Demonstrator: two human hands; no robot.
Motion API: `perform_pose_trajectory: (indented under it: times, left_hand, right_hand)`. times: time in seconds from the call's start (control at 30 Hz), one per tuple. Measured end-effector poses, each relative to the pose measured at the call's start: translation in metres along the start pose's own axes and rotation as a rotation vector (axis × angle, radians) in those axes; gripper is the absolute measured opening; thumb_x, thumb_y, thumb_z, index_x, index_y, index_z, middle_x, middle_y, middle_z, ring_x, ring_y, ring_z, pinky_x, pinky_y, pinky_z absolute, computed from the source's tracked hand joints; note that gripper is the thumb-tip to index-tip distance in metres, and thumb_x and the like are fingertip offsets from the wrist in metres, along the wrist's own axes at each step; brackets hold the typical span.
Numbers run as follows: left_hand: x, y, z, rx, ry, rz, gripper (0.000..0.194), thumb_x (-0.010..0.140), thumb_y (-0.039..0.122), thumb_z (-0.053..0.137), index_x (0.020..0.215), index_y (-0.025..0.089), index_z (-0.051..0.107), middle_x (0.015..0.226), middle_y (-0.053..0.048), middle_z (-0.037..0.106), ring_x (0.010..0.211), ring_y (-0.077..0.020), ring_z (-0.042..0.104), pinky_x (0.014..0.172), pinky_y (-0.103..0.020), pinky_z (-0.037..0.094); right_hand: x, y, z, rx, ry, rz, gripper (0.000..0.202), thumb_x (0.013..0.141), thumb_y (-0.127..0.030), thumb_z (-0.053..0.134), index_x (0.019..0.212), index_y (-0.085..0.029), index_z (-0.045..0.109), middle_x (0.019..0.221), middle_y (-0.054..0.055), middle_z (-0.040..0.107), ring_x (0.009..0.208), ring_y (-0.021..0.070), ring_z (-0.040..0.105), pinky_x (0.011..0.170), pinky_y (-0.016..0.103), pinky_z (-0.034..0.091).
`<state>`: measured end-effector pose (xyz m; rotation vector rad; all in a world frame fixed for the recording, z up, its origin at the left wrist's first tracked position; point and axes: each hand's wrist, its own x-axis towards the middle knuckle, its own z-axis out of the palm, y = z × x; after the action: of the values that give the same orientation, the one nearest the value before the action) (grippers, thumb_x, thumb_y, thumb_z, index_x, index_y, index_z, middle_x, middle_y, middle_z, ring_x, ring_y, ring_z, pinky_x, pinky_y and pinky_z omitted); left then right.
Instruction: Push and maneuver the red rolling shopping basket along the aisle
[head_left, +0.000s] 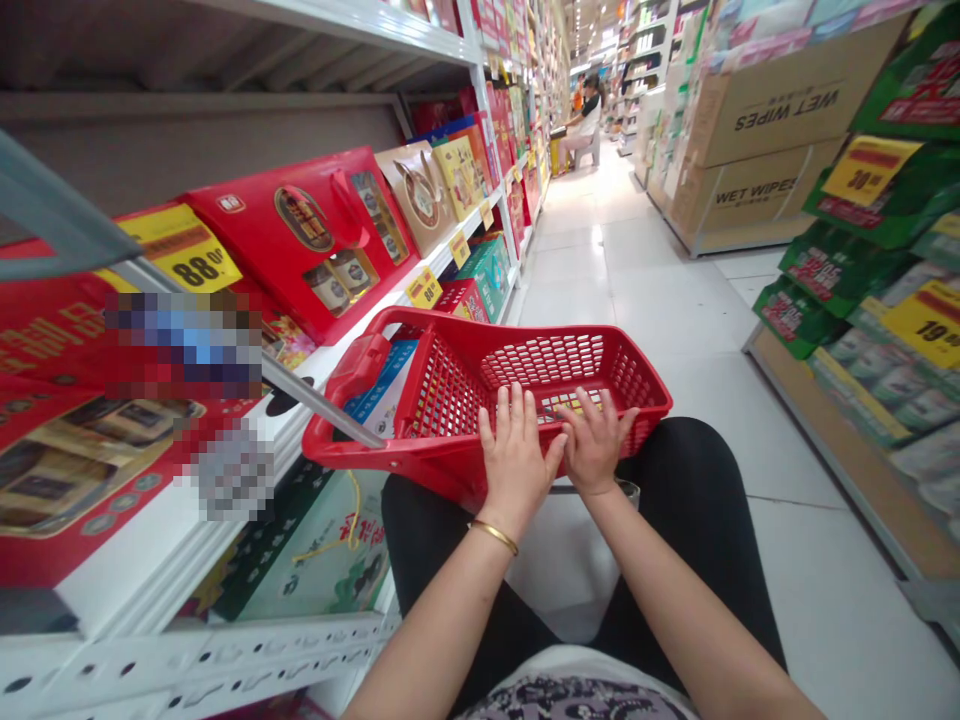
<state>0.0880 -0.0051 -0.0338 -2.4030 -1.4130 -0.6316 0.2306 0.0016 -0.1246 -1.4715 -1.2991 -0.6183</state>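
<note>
A red plastic shopping basket [450, 455] with perforated walls stands in front of my knees, its grey metal pull handle [300, 385] slanting up to the left. My left hand [516, 455], with a gold bangle at the wrist, lies over the basket's near rim, fingers stretched out. Beside it, my right hand [596, 440] rests at the same rim with its fingers spread. The two thumbs are close together. Neither hand holds anything. Behind the divider at the basket's left end, a blue and white item [382, 385] is partly visible.
At left, shelves hold red gift boxes [304, 235] and yellow price tags [424, 288]. Right of the aisle stand wet-wipes cartons [757, 195] and green packs [832, 275] on a low wooden base [832, 450]. A seated person [589, 120] is farther down the tiled aisle [577, 240].
</note>
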Motion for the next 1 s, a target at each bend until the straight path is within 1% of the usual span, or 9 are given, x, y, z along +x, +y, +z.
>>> perform_pose_trajectory:
  times: [0.1, 0.17, 0.33, 0.4, 0.47, 0.63, 0.73, 0.87, 1.0]
  left_hand:
    - [0.001, 0.000, 0.001, 0.007, 0.009, 0.018, 0.073, 0.104, 0.059, 0.039, 0.161, 0.014, 0.036, 0.169, -0.012, 0.029, 0.161, -0.0295, 0.018, 0.130, -0.056, 0.003]
    - [0.001, 0.000, 0.001, 0.010, 0.004, 0.030, 0.072, 0.104, 0.059, 0.039, 0.162, 0.015, 0.035, 0.169, -0.011, 0.031, 0.161, -0.0299, 0.017, 0.129, -0.058, 0.002]
    - [0.000, 0.002, -0.002, 0.006, -0.011, 0.019, 0.071, 0.104, 0.060, 0.039, 0.161, 0.018, 0.036, 0.167, -0.009, 0.035, 0.160, -0.0310, 0.018, 0.128, -0.062, -0.001]
    - [0.000, 0.003, -0.002, -0.003, -0.010, 0.014, 0.072, 0.104, 0.061, 0.039, 0.161, 0.017, 0.037, 0.167, -0.010, 0.035, 0.160, -0.0310, 0.020, 0.128, -0.062, -0.001]
    - [0.000, 0.003, -0.001, -0.014, 0.001, 0.011, 0.072, 0.104, 0.061, 0.039, 0.161, 0.017, 0.037, 0.167, -0.011, 0.035, 0.159, -0.0307, 0.023, 0.129, -0.061, 0.000]
    - [0.000, 0.003, 0.001, -0.012, 0.016, -0.001, 0.072, 0.104, 0.061, 0.038, 0.161, 0.017, 0.038, 0.167, -0.011, 0.035, 0.158, -0.0294, 0.026, 0.130, -0.057, 0.001]
    - [0.000, 0.002, 0.001, -0.002, 0.012, 0.009, 0.071, 0.104, 0.060, 0.039, 0.161, 0.017, 0.037, 0.166, -0.011, 0.036, 0.158, -0.0292, 0.026, 0.129, -0.057, 0.001]
    - [-0.001, 0.001, 0.002, -0.006, 0.006, 0.028, 0.071, 0.105, 0.059, 0.038, 0.161, 0.017, 0.036, 0.167, -0.011, 0.035, 0.159, -0.0293, 0.024, 0.129, -0.058, 0.000]
    - [-0.002, 0.002, 0.001, 0.001, 0.004, 0.016, 0.072, 0.104, 0.060, 0.038, 0.162, 0.016, 0.035, 0.167, -0.010, 0.035, 0.159, -0.0288, 0.024, 0.130, -0.058, 0.003]
  right_hand:
    - [-0.004, -0.001, 0.003, -0.013, -0.065, -0.115, 0.032, 0.101, -0.032, 0.052, 0.130, -0.033, 0.067, 0.135, 0.003, 0.071, 0.146, 0.0261, 0.049, 0.130, 0.061, -0.002]
    - [-0.001, 0.010, 0.000, -0.032, -0.066, -0.100, 0.032, 0.102, -0.030, 0.052, 0.130, -0.032, 0.067, 0.130, 0.002, 0.074, 0.141, 0.0255, 0.055, 0.128, 0.063, -0.008]
    - [0.018, 0.046, -0.012, -0.076, 0.217, 0.294, 0.036, 0.105, -0.024, 0.038, 0.122, -0.021, 0.070, 0.122, 0.010, 0.076, 0.136, 0.0310, 0.059, 0.123, 0.076, -0.004]
    - [0.023, 0.049, -0.014, -0.070, 0.265, 0.374, 0.038, 0.105, -0.024, 0.036, 0.120, -0.019, 0.071, 0.121, 0.012, 0.076, 0.137, 0.0318, 0.058, 0.123, 0.075, 0.000]
    - [0.025, 0.041, -0.015, -0.014, 0.198, 0.313, 0.036, 0.105, -0.023, 0.039, 0.121, -0.018, 0.071, 0.120, 0.011, 0.076, 0.140, 0.0302, 0.056, 0.126, 0.071, 0.004]
    - [0.020, 0.002, -0.015, 0.138, -0.131, -0.065, 0.030, 0.102, -0.022, 0.052, 0.126, -0.026, 0.069, 0.117, 0.002, 0.078, 0.135, 0.0213, 0.061, 0.132, 0.056, 0.005]
    - [0.021, 0.003, -0.016, 0.120, -0.167, -0.098, 0.027, 0.102, -0.026, 0.056, 0.123, -0.031, 0.071, 0.117, -0.001, 0.079, 0.129, 0.0211, 0.065, 0.131, 0.059, -0.004]
    - [0.027, 0.036, -0.020, 0.017, 0.016, 0.141, 0.026, 0.104, -0.030, 0.052, 0.119, -0.030, 0.073, 0.120, 0.002, 0.078, 0.136, 0.0274, 0.059, 0.124, 0.071, -0.012]
    - [0.033, 0.054, -0.022, 0.050, 0.198, 0.449, 0.034, 0.107, -0.031, 0.042, 0.114, -0.024, 0.074, 0.126, 0.007, 0.075, 0.140, 0.0302, 0.055, 0.122, 0.076, -0.003]
